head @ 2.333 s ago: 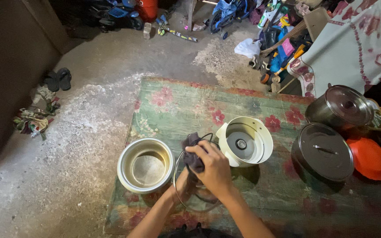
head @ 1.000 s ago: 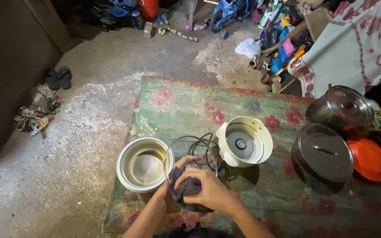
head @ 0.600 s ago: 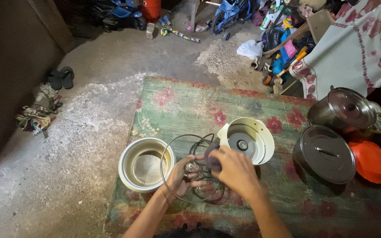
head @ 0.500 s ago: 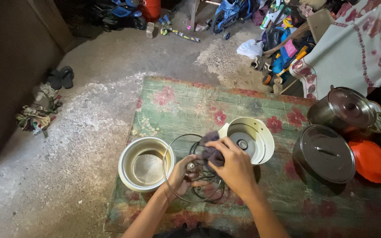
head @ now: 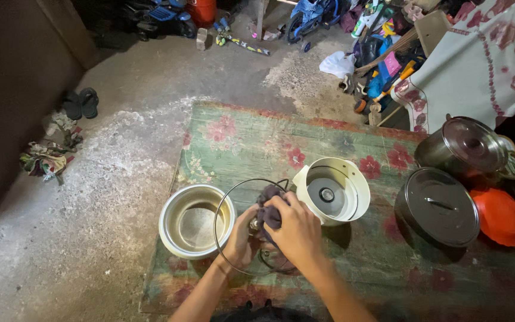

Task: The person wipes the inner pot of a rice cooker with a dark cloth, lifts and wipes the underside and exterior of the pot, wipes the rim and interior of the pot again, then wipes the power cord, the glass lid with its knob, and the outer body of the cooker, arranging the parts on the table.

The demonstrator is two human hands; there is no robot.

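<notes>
- As I look down through the head camera, both hands are together at the near edge of a flowered green mat [head: 257, 137] spread on the concrete floor [head: 120, 167].
- My left hand [head: 241, 229] is closed on a round glass lid [head: 239, 197] with a thin metal rim. It grips near the centre, where I think the knob is, though the fingers hide most of it.
- My right hand [head: 296, 229] is closed around a bunched dark cloth [head: 267, 206] and presses it against the lid's middle.
- The lid is held just above the mat and slightly tilted, between a steel inner pot [head: 195, 220] on its left and a cream cooker body [head: 362, 185] on its right. Its rim overlaps the pot's edge in this view, and I cannot tell whether they touch.
- I judge the step in hand to be wiping the lid, with the cloth working around the centre and the outer band of glass uncovered.
- A next move would call for a firm left grip so the lid does not turn or slip. The cloth would then sweep outward toward the rim, clear of the pot and cooker.
- Further right are a dark lidded pot [head: 436, 206], a shiny steel lidded pot [head: 463, 146] and an orange plate [head: 499, 214], all well apart from my hands.
</notes>
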